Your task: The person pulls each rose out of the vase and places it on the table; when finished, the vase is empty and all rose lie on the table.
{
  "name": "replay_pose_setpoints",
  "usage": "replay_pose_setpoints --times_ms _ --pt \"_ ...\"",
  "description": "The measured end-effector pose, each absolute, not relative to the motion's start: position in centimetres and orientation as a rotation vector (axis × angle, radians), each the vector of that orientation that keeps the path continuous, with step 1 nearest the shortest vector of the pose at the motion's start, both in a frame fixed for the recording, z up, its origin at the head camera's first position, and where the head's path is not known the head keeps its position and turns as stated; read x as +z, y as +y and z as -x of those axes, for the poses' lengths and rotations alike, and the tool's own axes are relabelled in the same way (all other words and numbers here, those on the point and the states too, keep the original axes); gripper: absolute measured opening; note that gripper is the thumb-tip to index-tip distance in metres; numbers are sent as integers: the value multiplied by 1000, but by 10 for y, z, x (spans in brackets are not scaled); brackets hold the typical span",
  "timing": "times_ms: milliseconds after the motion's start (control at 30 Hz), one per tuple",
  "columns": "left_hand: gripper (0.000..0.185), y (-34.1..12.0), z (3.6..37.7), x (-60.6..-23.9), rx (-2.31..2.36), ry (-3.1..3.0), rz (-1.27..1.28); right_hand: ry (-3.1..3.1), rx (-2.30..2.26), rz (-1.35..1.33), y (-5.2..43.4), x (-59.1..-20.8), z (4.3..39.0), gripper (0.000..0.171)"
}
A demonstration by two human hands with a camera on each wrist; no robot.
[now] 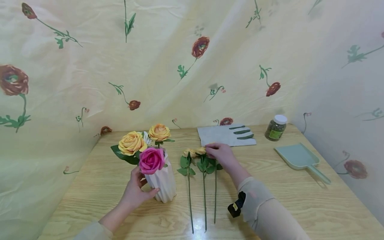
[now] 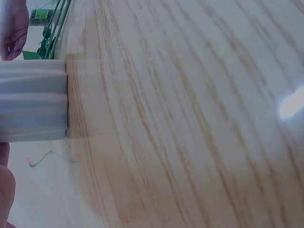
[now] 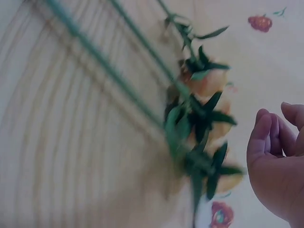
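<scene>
My left hand [image 1: 141, 186] grips a white ribbed vase [image 1: 164, 185] standing on the wooden table [image 1: 270, 200]. The vase holds a pink rose [image 1: 151, 160], a yellow rose [image 1: 132, 142] and an orange rose [image 1: 159, 132]. Its base [image 2: 33, 99] shows in the left wrist view, with my thumb [image 2: 4, 190] below it. Three loose roses [image 1: 204, 186] lie side by side right of the vase, stems toward me. My right hand [image 1: 214, 151] hovers at their heads [image 3: 209, 85], fingers [image 3: 266, 137] loosely curled and holding nothing.
Behind the loose roses lies a grey glove [image 1: 226, 135] with green finger stripes. A white-lidded jar [image 1: 276, 127] stands at the back right, and a pale green scoop [image 1: 300, 156] lies right of it. Floral cloth [image 1: 192, 66] hangs behind and at both sides.
</scene>
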State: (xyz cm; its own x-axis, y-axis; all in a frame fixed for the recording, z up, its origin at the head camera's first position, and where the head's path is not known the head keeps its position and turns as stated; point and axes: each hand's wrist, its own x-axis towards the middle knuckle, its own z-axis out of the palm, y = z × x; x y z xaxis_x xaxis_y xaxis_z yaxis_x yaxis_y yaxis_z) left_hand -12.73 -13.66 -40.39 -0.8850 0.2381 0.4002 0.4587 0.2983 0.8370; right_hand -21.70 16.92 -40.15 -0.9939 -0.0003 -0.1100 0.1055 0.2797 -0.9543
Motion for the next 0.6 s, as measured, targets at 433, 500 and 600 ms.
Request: replay_pose_setpoints --times_ms 433,500,600 --pt "89 -136 128 -405 -1635 -2335 661 2261 -1942 254 120 -363 207 33" --pt "89 -136 128 -406 -1635 -2347 650 2256 -1933 294 113 -358 204 35" --pt "89 -137 128 -405 -1636 -2367 631 2253 -1919 359 102 -352 202 34"
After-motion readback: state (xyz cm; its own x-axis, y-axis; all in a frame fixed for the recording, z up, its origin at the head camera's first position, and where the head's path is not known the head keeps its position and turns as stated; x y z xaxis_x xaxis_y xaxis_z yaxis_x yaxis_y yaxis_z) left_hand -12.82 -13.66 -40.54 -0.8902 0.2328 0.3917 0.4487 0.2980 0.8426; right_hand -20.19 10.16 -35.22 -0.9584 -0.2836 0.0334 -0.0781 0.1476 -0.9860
